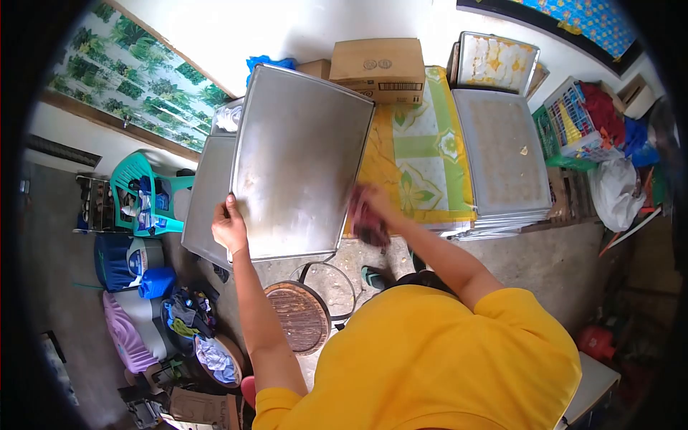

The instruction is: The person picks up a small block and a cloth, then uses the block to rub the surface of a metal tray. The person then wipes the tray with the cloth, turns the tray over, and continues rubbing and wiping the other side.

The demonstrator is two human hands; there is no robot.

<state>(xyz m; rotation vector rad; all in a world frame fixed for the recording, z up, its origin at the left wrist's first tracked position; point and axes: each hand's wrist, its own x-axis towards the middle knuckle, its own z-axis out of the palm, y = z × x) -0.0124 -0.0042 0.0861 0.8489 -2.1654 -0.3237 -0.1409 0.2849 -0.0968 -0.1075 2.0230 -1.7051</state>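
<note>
A large metal baking tray (pixel 302 161) is held up at a tilt in front of me. My left hand (pixel 229 228) grips its left edge near the lower corner, thumb on the face. At the opposite edge, my right hand (pixel 374 198), slightly blurred, is closed around a dark red cloth (pixel 370 226). The cloth hangs below the fingers, close beside the tray's lower right side. Behind and left of the held tray, another grey tray (pixel 208 193) shows in part. To the right stands a stack of similar trays (pixel 502 154).
A cardboard box (pixel 378 68) sits at the back of a table with a yellow-green patterned cloth (pixel 417 154). Below is a round wooden stool (pixel 296 315). A teal plastic chair (pixel 147 193) and clothes (pixel 190 312) are at left; a filled crate (pixel 577 118) stands at right.
</note>
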